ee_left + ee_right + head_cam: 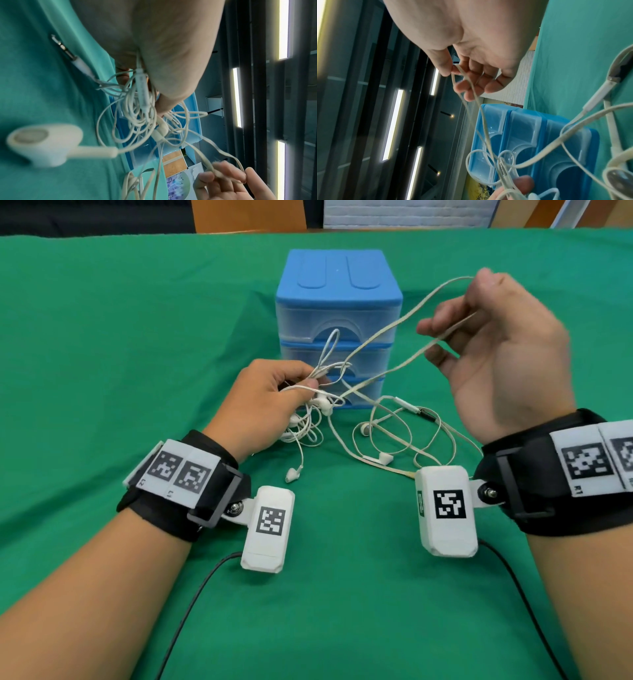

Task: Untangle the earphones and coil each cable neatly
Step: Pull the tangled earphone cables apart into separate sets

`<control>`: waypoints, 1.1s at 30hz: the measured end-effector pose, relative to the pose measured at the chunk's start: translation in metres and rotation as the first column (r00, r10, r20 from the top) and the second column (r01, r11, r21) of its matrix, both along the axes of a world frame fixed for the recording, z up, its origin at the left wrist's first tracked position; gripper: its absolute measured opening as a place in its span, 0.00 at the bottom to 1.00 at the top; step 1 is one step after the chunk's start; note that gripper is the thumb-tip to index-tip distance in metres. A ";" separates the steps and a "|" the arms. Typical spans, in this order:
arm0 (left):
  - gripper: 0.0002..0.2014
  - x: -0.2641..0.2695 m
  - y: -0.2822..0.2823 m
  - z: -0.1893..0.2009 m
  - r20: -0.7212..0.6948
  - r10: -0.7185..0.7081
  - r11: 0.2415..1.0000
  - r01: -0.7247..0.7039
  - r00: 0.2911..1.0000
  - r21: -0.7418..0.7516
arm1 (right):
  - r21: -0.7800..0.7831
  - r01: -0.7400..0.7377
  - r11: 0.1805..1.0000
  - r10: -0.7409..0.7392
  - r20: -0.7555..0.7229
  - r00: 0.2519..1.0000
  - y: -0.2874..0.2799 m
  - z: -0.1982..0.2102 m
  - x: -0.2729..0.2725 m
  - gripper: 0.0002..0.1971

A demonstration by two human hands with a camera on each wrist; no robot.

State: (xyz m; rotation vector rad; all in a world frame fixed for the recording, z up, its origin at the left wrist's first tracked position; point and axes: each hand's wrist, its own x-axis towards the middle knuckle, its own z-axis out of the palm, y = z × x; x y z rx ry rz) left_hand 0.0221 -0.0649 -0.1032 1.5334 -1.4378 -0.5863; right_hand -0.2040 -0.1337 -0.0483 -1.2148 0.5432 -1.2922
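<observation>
From the head view I judge we are mid-untangling: my left hand (270, 395) grips the knotted bundle of thin white earphone cables (310, 419) just above the green-clothed counter (102, 354), before a blue plastic drawer unit (337, 302). The left wrist view shows the knot (142, 116) hanging under that fist. In the right wrist view my right hand (471, 70) pinches a raised loop, which next needs feeding back through the knot, gently.

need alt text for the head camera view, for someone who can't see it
Two hands work at tangled white earphones over a green tablecloth: the left hand grips a knotted bunch of cable, while the right hand, raised, pinches a long loop drawn out of it. Behind stands a small blue drawer unit, with more cable lying loose on the cloth.
</observation>
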 end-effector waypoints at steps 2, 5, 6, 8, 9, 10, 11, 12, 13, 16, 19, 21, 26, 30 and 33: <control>0.08 0.000 0.001 0.000 -0.004 0.000 1.000 0.000 1.000 0.017 | -0.007 0.036 0.999 -0.036 0.040 0.999 0.000 0.001 0.001 0.12; 0.07 -0.002 0.003 0.001 0.002 -0.029 0.999 0.029 1.000 0.042 | -0.054 0.066 0.996 -0.065 0.026 0.998 0.001 0.003 0.003 0.13; 0.07 -0.003 0.003 0.001 0.009 -0.040 0.998 0.039 0.999 0.045 | -0.064 0.064 0.996 -0.064 0.012 0.998 0.002 0.003 0.004 0.13; 0.07 -0.004 0.004 0.001 0.020 -0.055 0.997 0.054 0.998 0.049 | -0.075 0.045 0.996 -0.045 -0.001 0.999 0.003 0.003 0.006 0.12; 0.07 -0.005 0.004 0.002 0.020 -0.064 0.997 0.063 0.998 0.047 | -0.079 0.038 0.996 -0.038 -0.003 0.999 0.004 0.003 0.007 0.11; 0.06 -0.005 0.004 0.002 0.014 -0.080 0.996 0.079 0.997 0.043 | -0.086 0.038 0.996 -0.039 -0.009 0.999 0.004 0.002 0.007 0.11; 0.05 -0.005 0.005 0.002 0.003 -0.099 0.994 0.099 0.995 0.040 | -0.099 0.050 0.994 -0.053 -0.026 0.998 0.004 0.001 0.007 0.10; 0.05 -0.005 0.005 0.003 -0.010 -0.122 0.992 0.122 0.992 0.040 | -0.117 0.076 0.990 -0.083 -0.058 0.995 0.004 0.001 0.007 0.10; 0.05 -0.005 0.006 0.003 -0.024 -0.143 0.989 0.144 0.989 0.041 | -0.142 0.109 0.984 -0.124 -0.102 0.987 0.003 0.000 0.007 0.09; 0.07 -0.008 0.007 0.004 -0.052 -0.192 0.981 0.194 0.980 0.033 | -0.220 0.162 0.962 -0.209 -0.209 0.955 0.001 -0.003 0.008 0.09; 0.10 -0.009 0.007 0.006 -0.051 -0.204 0.979 0.205 0.978 0.007 | -0.247 0.125 0.961 -0.199 -0.301 0.933 0.002 -0.009 0.012 0.09; 0.12 -0.008 0.007 0.006 -0.052 -0.208 0.978 0.208 0.977 0.007 | -0.221 0.069 0.973 -0.147 -0.358 0.922 0.003 -0.014 0.015 0.08; 0.09 -0.009 0.007 0.008 -0.040 -0.230 0.973 0.231 0.972 0.003 | -0.088 0.017 0.996 -0.051 -0.390 0.919 0.006 -0.015 0.017 0.09; 0.06 -0.009 0.006 0.007 -0.018 -0.214 0.977 0.214 0.977 0.005 | 0.037 -0.045 0.998 0.051 -0.153 0.987 0.007 -0.008 0.013 0.08; 0.05 -0.008 0.006 0.005 -0.017 -0.189 0.982 0.189 0.982 0.001 | 0.022 -0.066 0.998 0.063 0.104 0.993 0.005 -0.001 0.008 0.08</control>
